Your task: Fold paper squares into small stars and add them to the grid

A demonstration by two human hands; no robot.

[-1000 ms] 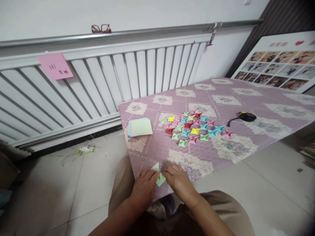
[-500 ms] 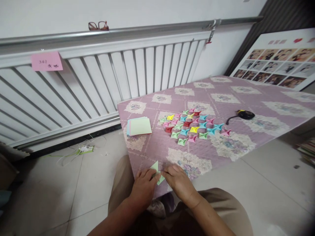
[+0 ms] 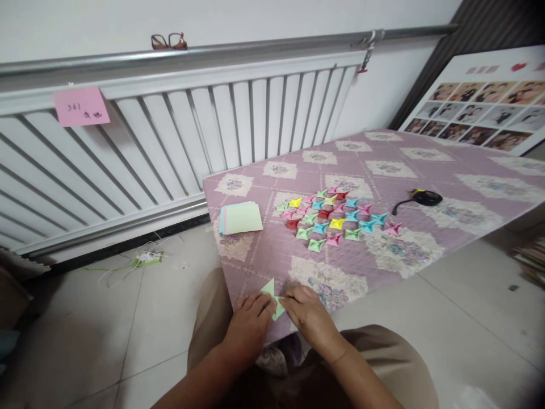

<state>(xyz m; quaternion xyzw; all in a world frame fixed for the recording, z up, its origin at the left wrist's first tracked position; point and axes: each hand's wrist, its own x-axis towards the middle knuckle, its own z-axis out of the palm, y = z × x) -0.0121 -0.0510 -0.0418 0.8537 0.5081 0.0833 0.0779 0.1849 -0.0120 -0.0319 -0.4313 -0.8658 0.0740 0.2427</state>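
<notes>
My left grip (image 3: 251, 319) holds the folded green paper (image 3: 269, 288) down by the tabletop's (image 3: 264, 258) near edge. My right grip (image 3: 309, 313) touches its side; I can't tell if it pinches. Farther out sit a paper stack (image 3: 243, 218) and many little bright folded shapes (image 3: 325, 214).
</notes>
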